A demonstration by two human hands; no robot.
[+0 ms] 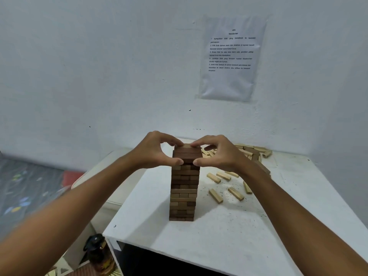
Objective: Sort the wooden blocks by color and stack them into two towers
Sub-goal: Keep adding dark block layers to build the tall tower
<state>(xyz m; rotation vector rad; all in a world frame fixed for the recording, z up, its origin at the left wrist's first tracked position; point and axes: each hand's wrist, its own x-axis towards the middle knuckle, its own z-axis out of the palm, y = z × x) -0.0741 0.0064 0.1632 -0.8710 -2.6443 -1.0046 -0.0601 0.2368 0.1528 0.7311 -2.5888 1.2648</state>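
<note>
Left hand (157, 150) and right hand (217, 154) pinch the top layers of the dark-block tower (184, 188) mid-table (229, 236); light blocks (225, 184) lie scattered, seemingly loose, at three o'clock.

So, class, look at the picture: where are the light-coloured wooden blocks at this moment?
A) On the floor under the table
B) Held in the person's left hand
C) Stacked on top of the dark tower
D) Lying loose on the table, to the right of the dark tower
D: the light blocks lie scattered flat on the white table, right of the dark tower, whose top layers both hands pinch.
</note>
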